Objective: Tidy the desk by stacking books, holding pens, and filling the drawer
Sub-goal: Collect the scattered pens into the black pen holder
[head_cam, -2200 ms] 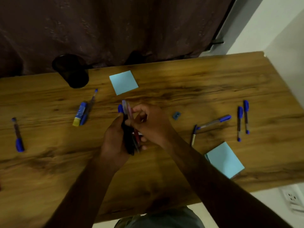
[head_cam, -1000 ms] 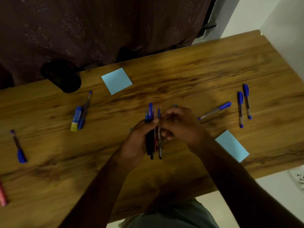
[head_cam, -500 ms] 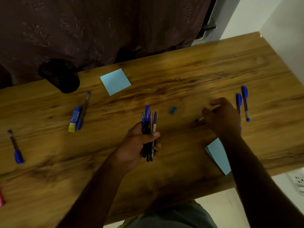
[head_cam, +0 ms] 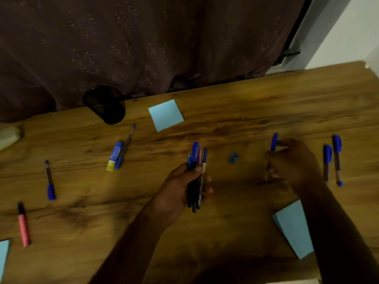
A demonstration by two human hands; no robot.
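My left hand (head_cam: 178,193) grips a bundle of several pens (head_cam: 196,173) upright over the middle of the wooden desk (head_cam: 246,111). My right hand (head_cam: 291,162) is to the right of it, fingers curled around a blue-capped pen (head_cam: 274,141) lifted off the desk. Two more blue-capped pens (head_cam: 332,158) lie just right of that hand. A black mesh pen holder (head_cam: 104,104) stands at the desk's back edge on the left. Further pens lie at the left: a blue pen (head_cam: 125,147) beside a blue-and-yellow glue stick (head_cam: 114,156), another blue pen (head_cam: 50,181), and a red marker (head_cam: 23,225).
A small blue sharpener (head_cam: 233,158) lies between my hands. Light blue sticky-note pads lie at the back centre (head_cam: 165,114), front right (head_cam: 293,228) and far front left (head_cam: 3,257). A pale eraser-like block (head_cam: 9,136) sits at the far left. A dark curtain hangs behind.
My right hand left the bundle, reached right and picked up a blue-capped pen that lay on the desk. My left hand kept the bundle near the desk's middle.
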